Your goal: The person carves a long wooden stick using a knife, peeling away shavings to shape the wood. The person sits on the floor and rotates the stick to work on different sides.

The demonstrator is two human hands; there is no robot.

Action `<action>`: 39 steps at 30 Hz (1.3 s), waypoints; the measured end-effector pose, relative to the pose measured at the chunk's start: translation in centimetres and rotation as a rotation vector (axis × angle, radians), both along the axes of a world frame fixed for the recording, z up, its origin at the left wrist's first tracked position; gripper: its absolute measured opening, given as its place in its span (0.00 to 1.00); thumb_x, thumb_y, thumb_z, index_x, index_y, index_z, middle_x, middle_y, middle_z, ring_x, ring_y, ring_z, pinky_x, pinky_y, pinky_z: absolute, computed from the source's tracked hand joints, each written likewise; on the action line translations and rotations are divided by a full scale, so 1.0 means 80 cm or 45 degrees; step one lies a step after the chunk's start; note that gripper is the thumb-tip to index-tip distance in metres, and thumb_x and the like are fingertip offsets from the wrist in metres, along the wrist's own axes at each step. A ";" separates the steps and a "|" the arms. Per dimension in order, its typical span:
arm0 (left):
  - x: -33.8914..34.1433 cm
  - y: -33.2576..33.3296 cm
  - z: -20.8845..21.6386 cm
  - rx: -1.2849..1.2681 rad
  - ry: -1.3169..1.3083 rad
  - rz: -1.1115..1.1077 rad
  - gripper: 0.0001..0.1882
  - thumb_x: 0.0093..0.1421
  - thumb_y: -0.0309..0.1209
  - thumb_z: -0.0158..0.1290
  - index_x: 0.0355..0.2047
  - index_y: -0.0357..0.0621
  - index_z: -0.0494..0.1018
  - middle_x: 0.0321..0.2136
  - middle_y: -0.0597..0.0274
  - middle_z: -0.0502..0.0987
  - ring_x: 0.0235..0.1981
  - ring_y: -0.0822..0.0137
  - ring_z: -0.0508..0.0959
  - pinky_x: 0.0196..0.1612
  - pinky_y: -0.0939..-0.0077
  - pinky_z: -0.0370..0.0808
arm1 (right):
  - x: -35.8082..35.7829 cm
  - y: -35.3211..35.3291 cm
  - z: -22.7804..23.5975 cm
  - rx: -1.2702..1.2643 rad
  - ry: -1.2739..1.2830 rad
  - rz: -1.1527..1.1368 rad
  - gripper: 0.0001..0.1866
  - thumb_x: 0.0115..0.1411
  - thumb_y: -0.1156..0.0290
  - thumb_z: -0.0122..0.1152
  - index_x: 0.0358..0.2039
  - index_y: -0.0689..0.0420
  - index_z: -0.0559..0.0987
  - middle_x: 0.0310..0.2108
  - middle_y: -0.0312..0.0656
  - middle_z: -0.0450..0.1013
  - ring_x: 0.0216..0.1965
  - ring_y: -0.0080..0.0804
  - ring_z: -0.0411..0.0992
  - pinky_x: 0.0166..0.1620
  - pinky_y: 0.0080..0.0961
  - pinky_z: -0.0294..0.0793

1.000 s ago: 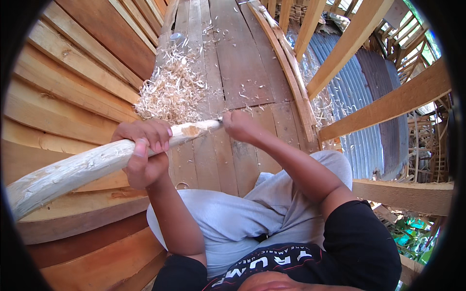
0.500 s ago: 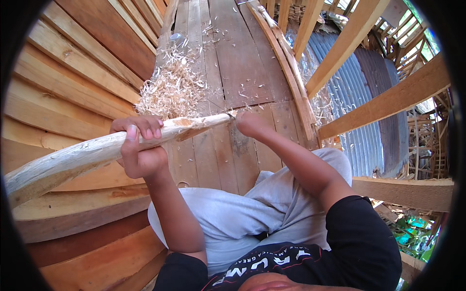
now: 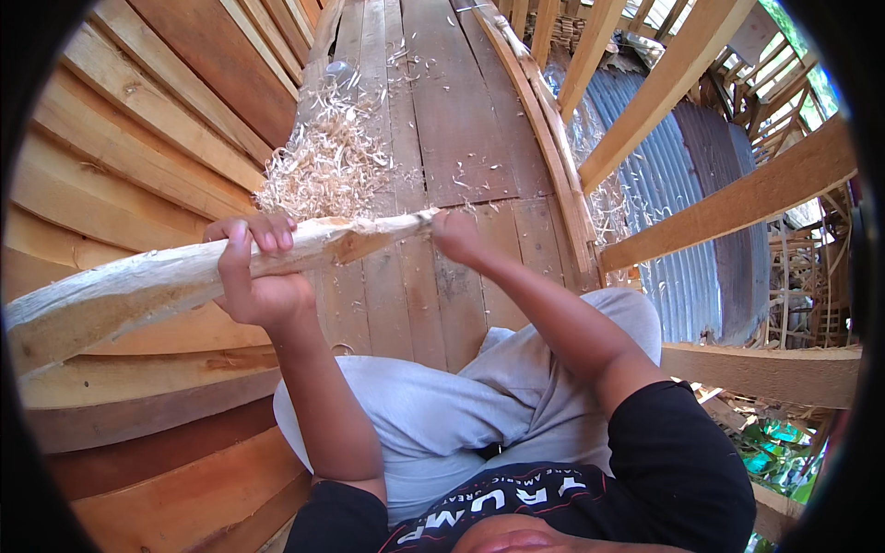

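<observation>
A long, pale, peeled wooden pole (image 3: pixel 138 288) slants across in front of me, thick at the left and tapering to a thin tip at the right. My left hand (image 3: pixel 275 300) is wrapped round its middle, fingers over the top and thumb raised along the side. Just right of that grip, a fresh cut face (image 3: pixel 359 244) shows on the wood. My right hand (image 3: pixel 456 238) is a closed fist at the thin tip. From it a small dark blade, apparently a knife (image 3: pixel 430 217), meets the wood; its handle is hidden in the fist.
Curled wood shavings (image 3: pixel 327 166) are heaped on the plank floor (image 3: pixel 461 101) beyond the pole. Stacked boards (image 3: pixel 120 184) line the left side. A wooden railing (image 3: pixel 737 189) runs along the right, with corrugated metal sheets (image 3: pixel 678 184) beyond it. A clear round object (image 3: pixel 338 71) lies near the shavings.
My left hand and the pole have shifted slightly left. The right fist has moved a little left too, and less of the dark blade shows beside it.
</observation>
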State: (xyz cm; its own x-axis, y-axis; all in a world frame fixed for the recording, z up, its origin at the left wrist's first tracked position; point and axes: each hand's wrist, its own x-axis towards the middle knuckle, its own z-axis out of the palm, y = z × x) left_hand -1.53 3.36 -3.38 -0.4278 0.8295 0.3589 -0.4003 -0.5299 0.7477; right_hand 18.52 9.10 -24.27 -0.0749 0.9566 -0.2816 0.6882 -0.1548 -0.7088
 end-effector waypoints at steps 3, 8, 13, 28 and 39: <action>-0.008 0.001 -0.007 0.045 0.043 -0.038 0.05 0.54 0.32 0.47 0.25 0.47 0.64 0.16 0.66 0.61 0.21 0.70 0.63 0.36 0.68 0.64 | 0.007 -0.001 0.009 0.007 -0.116 0.020 0.25 0.64 0.60 0.35 0.35 0.69 0.77 0.38 0.64 0.73 0.41 0.60 0.72 0.46 0.49 0.70; 0.007 -0.006 0.002 0.032 0.084 0.008 0.05 0.54 0.33 0.46 0.26 0.46 0.65 0.16 0.65 0.62 0.20 0.70 0.64 0.35 0.68 0.64 | -0.002 -0.005 0.049 -0.117 -0.056 0.033 0.24 0.64 0.61 0.35 0.36 0.69 0.77 0.38 0.61 0.74 0.41 0.58 0.73 0.46 0.50 0.70; 0.000 -0.006 -0.002 0.111 0.141 -0.096 0.05 0.54 0.32 0.46 0.27 0.46 0.64 0.16 0.65 0.63 0.21 0.69 0.64 0.35 0.67 0.64 | -0.018 -0.020 0.066 -0.001 -0.074 0.036 0.23 0.62 0.63 0.37 0.34 0.69 0.77 0.37 0.63 0.74 0.40 0.58 0.73 0.44 0.48 0.71; -0.022 0.003 -0.005 0.154 0.126 -0.136 0.06 0.53 0.31 0.46 0.24 0.43 0.64 0.15 0.63 0.63 0.19 0.69 0.65 0.33 0.68 0.66 | -0.009 -0.015 0.073 0.027 -0.176 0.109 0.28 0.64 0.58 0.36 0.32 0.71 0.77 0.36 0.65 0.73 0.39 0.62 0.72 0.45 0.52 0.69; -0.009 -0.003 -0.007 0.185 0.140 -0.197 0.05 0.53 0.29 0.46 0.26 0.41 0.63 0.16 0.60 0.64 0.19 0.68 0.65 0.32 0.68 0.66 | 0.013 -0.003 -0.001 0.178 -0.214 0.144 0.27 0.64 0.58 0.34 0.31 0.68 0.78 0.34 0.62 0.74 0.37 0.59 0.74 0.44 0.51 0.71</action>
State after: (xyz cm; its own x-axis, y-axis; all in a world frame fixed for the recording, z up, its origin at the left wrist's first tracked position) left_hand -2.28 3.11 -3.96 -0.2514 0.8184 0.5167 -0.4051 -0.5738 0.7118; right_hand 19.59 8.82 -24.38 -0.1471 0.9753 -0.1646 0.8055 0.0216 -0.5922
